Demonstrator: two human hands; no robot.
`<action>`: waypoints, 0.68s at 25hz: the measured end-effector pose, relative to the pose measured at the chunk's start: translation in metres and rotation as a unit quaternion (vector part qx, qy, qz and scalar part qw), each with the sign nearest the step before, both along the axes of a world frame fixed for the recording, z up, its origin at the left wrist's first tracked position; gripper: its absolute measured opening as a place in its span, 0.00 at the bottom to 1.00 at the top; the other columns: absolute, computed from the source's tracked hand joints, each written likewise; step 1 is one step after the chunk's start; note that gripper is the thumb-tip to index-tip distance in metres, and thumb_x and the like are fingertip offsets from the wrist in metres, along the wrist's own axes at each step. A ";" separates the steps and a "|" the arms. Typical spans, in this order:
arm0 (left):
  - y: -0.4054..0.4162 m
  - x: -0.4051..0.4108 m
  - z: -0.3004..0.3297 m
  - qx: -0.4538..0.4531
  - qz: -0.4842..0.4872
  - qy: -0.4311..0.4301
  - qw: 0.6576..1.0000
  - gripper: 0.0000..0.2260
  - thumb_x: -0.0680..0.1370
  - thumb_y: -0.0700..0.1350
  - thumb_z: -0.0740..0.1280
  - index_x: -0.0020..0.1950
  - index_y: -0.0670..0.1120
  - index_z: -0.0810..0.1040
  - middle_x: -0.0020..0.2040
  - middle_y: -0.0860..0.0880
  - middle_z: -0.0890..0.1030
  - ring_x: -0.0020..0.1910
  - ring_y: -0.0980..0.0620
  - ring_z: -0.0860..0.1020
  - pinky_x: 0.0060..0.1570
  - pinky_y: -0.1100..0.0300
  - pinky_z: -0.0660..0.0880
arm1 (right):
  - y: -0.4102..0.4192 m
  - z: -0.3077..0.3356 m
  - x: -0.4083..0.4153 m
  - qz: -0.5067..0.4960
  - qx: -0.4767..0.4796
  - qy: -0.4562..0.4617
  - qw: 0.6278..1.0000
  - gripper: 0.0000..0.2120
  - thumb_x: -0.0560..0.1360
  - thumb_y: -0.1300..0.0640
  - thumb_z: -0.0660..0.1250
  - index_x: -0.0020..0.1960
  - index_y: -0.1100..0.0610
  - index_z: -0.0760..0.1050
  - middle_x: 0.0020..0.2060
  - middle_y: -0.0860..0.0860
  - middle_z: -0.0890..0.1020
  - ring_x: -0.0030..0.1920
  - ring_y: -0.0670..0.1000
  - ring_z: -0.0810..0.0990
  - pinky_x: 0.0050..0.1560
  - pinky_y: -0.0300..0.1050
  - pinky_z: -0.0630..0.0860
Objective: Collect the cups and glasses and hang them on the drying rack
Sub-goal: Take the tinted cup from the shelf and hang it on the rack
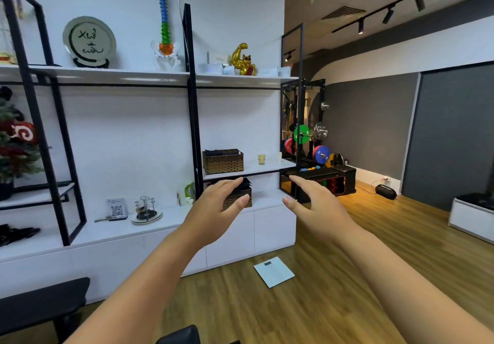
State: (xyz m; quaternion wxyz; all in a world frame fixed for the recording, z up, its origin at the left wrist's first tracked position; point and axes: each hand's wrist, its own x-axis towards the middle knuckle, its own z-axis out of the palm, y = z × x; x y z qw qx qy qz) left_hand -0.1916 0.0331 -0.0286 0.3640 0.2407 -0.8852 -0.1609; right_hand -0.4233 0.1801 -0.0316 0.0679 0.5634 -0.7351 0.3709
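A small yellowish glass stands on the middle white shelf, right of a wicker basket. A pale white cup sits further right near the shelf's end. The wire drying rack stands on a round tray on the lower counter, left of centre, with nothing hanging on it. My left hand and my right hand are both stretched forward in mid-air below the shelf, fingers straight, holding nothing.
Black metal frame posts divide the shelving. A second wicker basket sits on the counter behind my left hand. A QR-code stand is beside the rack. A white scale lies on the wooden floor. Gym weights fill the right corner.
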 end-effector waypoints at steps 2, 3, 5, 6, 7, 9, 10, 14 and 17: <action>-0.010 -0.021 -0.005 0.001 -0.003 -0.009 1.000 0.26 0.84 0.61 0.62 0.81 0.57 0.67 0.76 0.60 0.71 0.77 0.59 0.66 0.70 0.65 0.66 | -0.007 -0.004 -0.019 -0.012 -0.002 -0.007 1.000 0.32 0.81 0.35 0.63 0.82 0.42 0.61 0.80 0.45 0.69 0.79 0.50 0.65 0.75 0.55 0.68; -0.015 -0.031 -0.008 0.005 -0.005 -0.017 1.000 0.26 0.84 0.61 0.62 0.81 0.57 0.67 0.76 0.60 0.71 0.76 0.59 0.66 0.66 0.68 0.65 | -0.011 -0.006 -0.028 -0.014 0.000 -0.010 1.000 0.32 0.81 0.35 0.63 0.82 0.42 0.62 0.79 0.45 0.69 0.79 0.50 0.65 0.75 0.55 0.68; -0.029 -0.051 -0.011 0.009 -0.011 -0.021 1.000 0.25 0.84 0.61 0.62 0.81 0.58 0.67 0.76 0.60 0.71 0.76 0.59 0.66 0.65 0.66 0.63 | -0.022 -0.011 -0.043 -0.018 0.002 -0.012 1.000 0.32 0.81 0.35 0.63 0.82 0.43 0.62 0.79 0.45 0.69 0.79 0.50 0.65 0.74 0.53 0.68; -0.037 -0.061 -0.012 0.009 -0.014 -0.018 1.000 0.25 0.84 0.61 0.62 0.81 0.58 0.67 0.76 0.60 0.71 0.76 0.59 0.66 0.67 0.63 0.63 | -0.028 -0.012 -0.050 -0.021 0.003 -0.011 1.000 0.32 0.81 0.35 0.63 0.82 0.43 0.62 0.79 0.44 0.69 0.79 0.49 0.65 0.74 0.51 0.67; -0.047 -0.073 -0.013 0.009 -0.021 -0.017 1.000 0.26 0.84 0.61 0.62 0.81 0.57 0.67 0.77 0.59 0.71 0.76 0.59 0.66 0.70 0.60 0.65 | -0.036 -0.013 -0.059 -0.026 0.007 -0.010 1.000 0.32 0.81 0.35 0.63 0.82 0.43 0.62 0.79 0.44 0.69 0.79 0.49 0.65 0.74 0.51 0.67; -0.071 -0.097 -0.014 0.010 -0.032 -0.016 0.999 0.26 0.84 0.62 0.61 0.81 0.57 0.67 0.77 0.58 0.71 0.77 0.57 0.66 0.74 0.54 0.67 | -0.056 -0.014 -0.078 -0.036 0.010 -0.008 0.999 0.32 0.81 0.35 0.63 0.82 0.44 0.62 0.78 0.45 0.70 0.78 0.49 0.66 0.73 0.50 0.68; -0.084 -0.108 -0.014 0.011 -0.037 -0.016 0.999 0.26 0.83 0.62 0.62 0.81 0.57 0.67 0.77 0.58 0.71 0.76 0.57 0.66 0.74 0.53 0.67 | -0.068 -0.013 -0.087 -0.040 0.009 -0.008 0.999 0.32 0.81 0.36 0.64 0.82 0.44 0.62 0.78 0.45 0.70 0.78 0.49 0.67 0.73 0.49 0.68; -0.141 -0.142 -0.005 0.015 -0.050 -0.022 0.998 0.26 0.83 0.63 0.62 0.80 0.57 0.68 0.76 0.59 0.72 0.75 0.57 0.68 0.74 0.48 0.70 | -0.118 0.000 -0.120 -0.051 0.005 -0.018 0.998 0.32 0.81 0.37 0.64 0.82 0.44 0.62 0.78 0.46 0.70 0.77 0.49 0.67 0.72 0.47 0.67; -0.191 -0.164 0.005 0.002 -0.046 -0.012 0.999 0.26 0.83 0.63 0.62 0.80 0.56 0.69 0.76 0.58 0.73 0.75 0.56 0.69 0.74 0.48 0.70 | -0.161 0.004 -0.142 -0.053 -0.003 -0.013 0.999 0.32 0.81 0.37 0.65 0.82 0.44 0.62 0.78 0.46 0.70 0.77 0.50 0.68 0.70 0.47 0.67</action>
